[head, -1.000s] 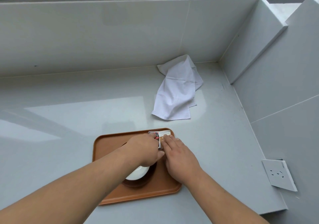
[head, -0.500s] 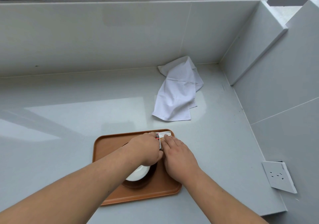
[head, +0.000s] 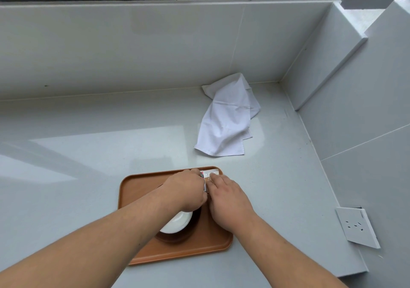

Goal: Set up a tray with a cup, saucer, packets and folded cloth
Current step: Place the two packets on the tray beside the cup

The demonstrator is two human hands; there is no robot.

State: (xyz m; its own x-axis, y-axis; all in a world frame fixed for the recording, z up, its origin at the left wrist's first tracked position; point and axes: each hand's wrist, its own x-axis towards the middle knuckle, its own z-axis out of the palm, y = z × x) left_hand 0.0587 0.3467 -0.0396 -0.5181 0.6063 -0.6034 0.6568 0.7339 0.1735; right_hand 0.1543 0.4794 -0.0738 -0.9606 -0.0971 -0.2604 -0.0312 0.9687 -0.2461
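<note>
**Both hands on packets at tray's far right corner**

Nearest, on pale grey countertop [head: 66, 176]: orange-brown rectangular plastic tray [head: 137, 190], with round white cup [head: 177, 222] on dark brown saucer [head: 193, 230] in its near half. Farther in, left hand [head: 186, 191] above the cup, fingers curled, gripping small printed paper packets [head: 211, 174] by their left edge. Right hand [head: 228, 201] just beside, fingers straight, pressing flat on the same packets. Beyond the tray, well apart: crumpled white cloth [head: 228, 119], unfolded, near the back wall.

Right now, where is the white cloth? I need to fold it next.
In the head view, the white cloth lies crumpled on the counter toward the back right corner, beyond the brown tray and off it.
</note>
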